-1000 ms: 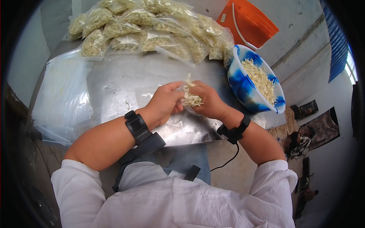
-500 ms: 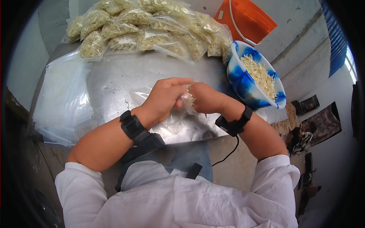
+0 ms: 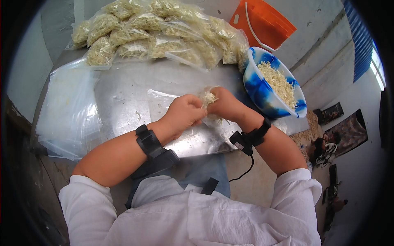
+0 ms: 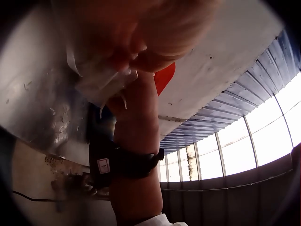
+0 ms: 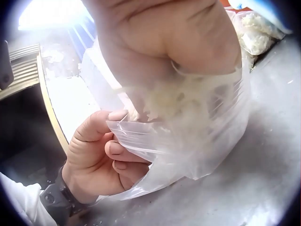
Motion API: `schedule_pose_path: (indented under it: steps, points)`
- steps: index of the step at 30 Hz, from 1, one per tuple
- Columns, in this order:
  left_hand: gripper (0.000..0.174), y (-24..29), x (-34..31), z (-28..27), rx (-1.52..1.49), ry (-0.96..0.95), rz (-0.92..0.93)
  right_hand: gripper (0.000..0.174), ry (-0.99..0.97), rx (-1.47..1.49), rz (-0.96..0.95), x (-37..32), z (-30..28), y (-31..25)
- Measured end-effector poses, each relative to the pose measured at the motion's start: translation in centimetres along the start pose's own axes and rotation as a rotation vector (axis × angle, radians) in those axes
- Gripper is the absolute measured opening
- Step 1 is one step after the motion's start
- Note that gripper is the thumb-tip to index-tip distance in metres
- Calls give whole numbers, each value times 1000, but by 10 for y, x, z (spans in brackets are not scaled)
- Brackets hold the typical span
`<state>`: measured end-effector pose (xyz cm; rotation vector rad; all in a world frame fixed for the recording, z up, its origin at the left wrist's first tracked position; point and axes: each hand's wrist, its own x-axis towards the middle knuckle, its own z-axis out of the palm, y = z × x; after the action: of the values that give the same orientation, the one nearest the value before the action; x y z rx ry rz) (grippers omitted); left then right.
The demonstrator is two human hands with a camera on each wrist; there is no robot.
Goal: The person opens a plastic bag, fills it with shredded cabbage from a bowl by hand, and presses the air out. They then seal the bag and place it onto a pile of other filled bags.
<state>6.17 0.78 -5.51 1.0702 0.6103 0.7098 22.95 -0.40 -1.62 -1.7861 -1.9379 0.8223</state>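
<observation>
In the right wrist view my left hand pinches the rim of a clear plastic bag between thumb and fingers. My right hand is at the bag's mouth, thumb and fingers curled about a clump of pale yellowish shreds. Some shreds hang inside the clear film below that hand. From above, both hands meet over the metal tabletop, hiding much of the bag. The left wrist view shows the left hand dark and blurred.
Filled bags of shreds are piled along the back. A blue-and-white bowl of loose shreds stands at the right, by an orange bucket. Flat clear bags lie stacked at the left. Another flat bag lies beside the left hand.
The right hand dipped into the bag's mouth half a second ago and has since drawn back slightly, with shreds showing again between the hands. The left hand has stayed at the bag's rim.
</observation>
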Motion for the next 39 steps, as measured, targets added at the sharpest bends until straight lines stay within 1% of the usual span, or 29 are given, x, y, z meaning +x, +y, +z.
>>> schedule_pose_path:
  steps: [1, 2, 4, 5, 6, 7, 11, 13, 14, 16, 17, 19, 20, 22, 23, 25, 26, 28, 29, 30, 31, 32, 34, 35, 37, 39]
  points:
    - [15, -2, 0, 0, 30, -30, 2, 18, -23, 210, 3, 3, 2, 6]
    - [13, -3, 0, 0, 61, -60, 4, 18, -23, 209, 3, 4, 3, 10]
    - [13, -2, -2, 3, 46, -85, 4, 24, -8, 562, -15, 3, 9, 11]
    - [12, -1, -3, 4, 32, -111, 2, 24, -8, 562, -16, 3, 12, 12]
    - [12, -2, -3, 4, 32, -111, 2, 24, 31, 662, -1, 4, 15, 11]
    - [12, -3, -3, 4, 9, -150, -2, 25, 72, 762, 14, 4, 18, 10]
    - [11, -4, -3, 4, -44, -252, 10, 22, 118, 782, 49, 4, 23, 1]
    - [11, -1, -7, 5, -50, -270, 27, 22, 191, 400, -135, 5, 25, 2]
    - [11, 0, -8, 5, -55, -287, 43, 22, 191, 400, -134, 6, 23, 2]
    - [11, 0, -8, 5, -102, -263, 67, 24, 117, 55, -215, 9, 14, -1]
    - [10, 0, -8, 5, -148, -239, 93, 24, 118, 54, -214, 11, 12, 3]
    - [10, 0, -5, 3, -192, -210, 96, 25, 200, -462, -416, 13, 9, 6]
    - [9, 0, -4, 2, -235, -178, 101, 25, 200, -465, -417, 14, 4, 7]
    - [8, 3, -3, 1, -256, -168, 97, 30, -43, -531, -377, 13, -6, -11]
    - [7, 4, -3, 0, -275, -158, 90, 30, -44, -533, -381, 17, -9, -10]
    - [6, 3, -1, -3, -304, -143, 88, 34, -242, -441, -164, 20, -16, -15]
    - [6, 2, 0, -4, -332, -132, 84, 34, -243, -442, -166, 18, -21, -16]
    - [5, 3, 1, -5, -345, -109, 79, 36, -314, -372, -24, 3, -33, -44]
    - [4, 4, 1, -6, -356, -88, 72, 36, -315, -373, -25, 3, -35, -42]
    - [4, 3, 1, -6, -357, -88, 73, 41, -279, -348, -60, 2, -37, -40]
    - [6, 2, 2, -6, -369, -78, 80, 45, -241, -322, -95, 2, -38, -38]
    - [9, 2, 3, -7, -381, -70, 87, 45, -239, -322, -96, 1, -40, -39]
    - [7, 3, 3, -7, -385, -66, 87, 53, -176, -497, -151, -3, -44, -44]
    - [4, 3, 3, -7, -392, -62, 86, 53, -172, -496, -151, -4, -46, -43]
    - [5, 5, 3, -7, -381, -51, 81, 52, -35, -549, -244, -6, -48, -41]
    - [5, 5, 4, -7, -372, -41, 73, 49, -21, -504, -243, -8, -50, -44]
